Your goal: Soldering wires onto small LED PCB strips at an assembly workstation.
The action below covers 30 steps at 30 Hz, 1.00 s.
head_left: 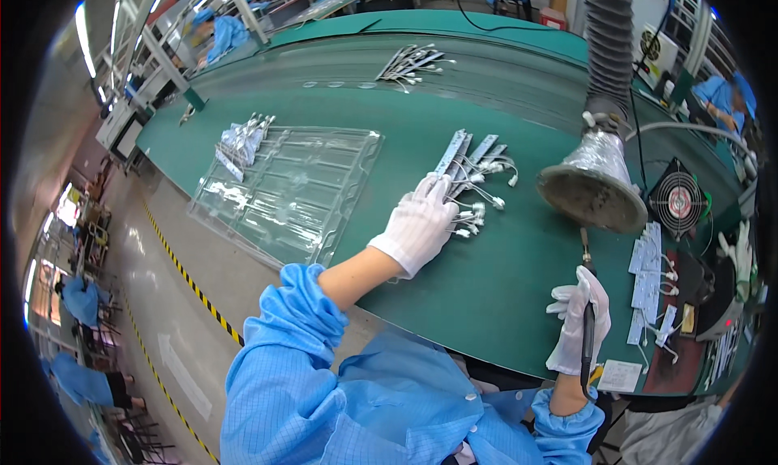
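My left hand (417, 226), in a white glove, reaches onto a fanned pile of narrow circuit board strips (485, 149) with white wires and connectors. Its fingers are closed on the near end of one light-coloured strip (450, 152); the fingertips are partly hidden. In my right hand (581, 319), also gloved, is a soldering iron (588, 327), held upright with its tip pointing away from me. That tip lies just below the wide mouth of a fume extraction hood (596, 194).
Left of the pile lies a clear plastic tray (324, 194), with a bundle of wired strips (243, 145) on it. Another bundle (411, 64) lies farther back. More boards (646, 275), a fan (677, 201) and a paper label (620, 377) are at right on the green table (486, 303).
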{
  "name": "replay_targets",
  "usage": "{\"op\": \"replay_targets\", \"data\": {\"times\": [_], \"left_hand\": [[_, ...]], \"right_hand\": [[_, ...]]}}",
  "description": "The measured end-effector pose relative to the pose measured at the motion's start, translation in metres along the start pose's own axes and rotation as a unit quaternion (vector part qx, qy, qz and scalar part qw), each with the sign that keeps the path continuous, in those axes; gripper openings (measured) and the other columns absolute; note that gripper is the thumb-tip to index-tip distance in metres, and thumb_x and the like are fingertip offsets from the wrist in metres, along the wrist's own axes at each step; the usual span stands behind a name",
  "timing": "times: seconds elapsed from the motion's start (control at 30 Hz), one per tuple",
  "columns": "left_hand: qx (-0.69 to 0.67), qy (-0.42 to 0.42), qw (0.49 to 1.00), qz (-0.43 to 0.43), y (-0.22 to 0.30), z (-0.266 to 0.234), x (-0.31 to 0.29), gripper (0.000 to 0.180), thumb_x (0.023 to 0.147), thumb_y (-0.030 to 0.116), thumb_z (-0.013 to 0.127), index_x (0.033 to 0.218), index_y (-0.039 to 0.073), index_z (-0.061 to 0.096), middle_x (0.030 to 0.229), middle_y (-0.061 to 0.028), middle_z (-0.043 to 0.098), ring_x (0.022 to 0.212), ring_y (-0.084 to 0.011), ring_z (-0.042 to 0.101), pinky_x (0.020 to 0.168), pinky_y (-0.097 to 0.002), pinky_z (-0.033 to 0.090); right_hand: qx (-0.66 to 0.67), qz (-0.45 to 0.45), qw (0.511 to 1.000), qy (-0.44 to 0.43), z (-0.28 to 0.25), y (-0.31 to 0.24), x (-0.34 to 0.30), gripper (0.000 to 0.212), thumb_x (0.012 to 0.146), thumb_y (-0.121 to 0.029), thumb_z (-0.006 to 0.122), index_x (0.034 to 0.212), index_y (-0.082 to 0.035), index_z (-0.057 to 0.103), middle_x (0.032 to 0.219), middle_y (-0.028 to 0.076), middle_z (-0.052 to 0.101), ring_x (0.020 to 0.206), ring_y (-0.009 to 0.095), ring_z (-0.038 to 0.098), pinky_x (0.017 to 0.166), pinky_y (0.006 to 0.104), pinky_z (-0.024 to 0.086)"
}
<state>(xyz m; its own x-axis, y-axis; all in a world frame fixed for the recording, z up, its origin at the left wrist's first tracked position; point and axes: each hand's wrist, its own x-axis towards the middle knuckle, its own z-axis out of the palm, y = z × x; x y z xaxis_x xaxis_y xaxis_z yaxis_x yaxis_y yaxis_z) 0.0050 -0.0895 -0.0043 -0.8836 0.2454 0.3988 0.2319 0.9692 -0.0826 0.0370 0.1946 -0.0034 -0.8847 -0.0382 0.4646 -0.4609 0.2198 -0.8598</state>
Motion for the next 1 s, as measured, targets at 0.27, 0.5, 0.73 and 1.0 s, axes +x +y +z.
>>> {"op": "replay_targets", "data": {"times": [0.27,0.5,0.73,1.0], "left_hand": [[-0.428,-0.252,0.852,-0.169,-0.03,-0.068,0.014,0.045,0.079,0.008,0.052,0.123,0.016,0.052,0.141,-0.0167,0.035,0.12,-0.0322,0.046,0.098,-0.0364,0.039],[-0.308,-0.251,0.917,-0.024,-0.037,-0.05,0.009,0.04,0.083,0.026,0.058,0.121,0.012,0.054,0.138,-0.0188,0.037,0.124,-0.035,0.04,0.101,-0.0406,0.035],[-0.312,-0.129,0.939,-0.066,-0.027,-0.014,0.019,0.027,0.079,0.012,0.065,0.104,0.006,0.056,0.129,-0.0206,0.045,0.128,-0.0348,0.034,0.103,-0.0383,0.032],[-0.284,-0.243,0.927,-0.001,-0.07,-0.024,0.027,0.028,0.081,0.014,0.058,0.109,0.007,0.057,0.131,-0.0185,0.045,0.128,-0.0356,0.034,0.1,-0.0397,0.036]], "right_hand": [[-0.007,-0.009,1.0,-0.026,-0.014,0.009,-0.002,0.026,0.091,-0.014,0.051,0.114,-0.001,0.052,0.082,0.012,0.063,0.063,0.016,0.063,0.054,0.0265,0.051],[-0.052,-0.042,0.997,-0.039,-0.013,0.008,0.0,0.024,0.091,-0.012,0.052,0.112,-0.002,0.054,0.077,0.01,0.064,0.058,0.015,0.061,0.056,0.0261,0.05],[-0.041,-0.014,0.999,-0.018,-0.011,0.001,0.0,0.023,0.09,-0.011,0.052,0.111,-0.003,0.056,0.077,0.008,0.065,0.058,0.015,0.061,0.058,0.0274,0.049],[-0.054,-0.034,0.998,-0.028,-0.015,0.006,-0.001,0.022,0.088,-0.011,0.054,0.109,-0.004,0.057,0.075,0.006,0.065,0.062,0.017,0.061,0.06,0.0296,0.049]]}}
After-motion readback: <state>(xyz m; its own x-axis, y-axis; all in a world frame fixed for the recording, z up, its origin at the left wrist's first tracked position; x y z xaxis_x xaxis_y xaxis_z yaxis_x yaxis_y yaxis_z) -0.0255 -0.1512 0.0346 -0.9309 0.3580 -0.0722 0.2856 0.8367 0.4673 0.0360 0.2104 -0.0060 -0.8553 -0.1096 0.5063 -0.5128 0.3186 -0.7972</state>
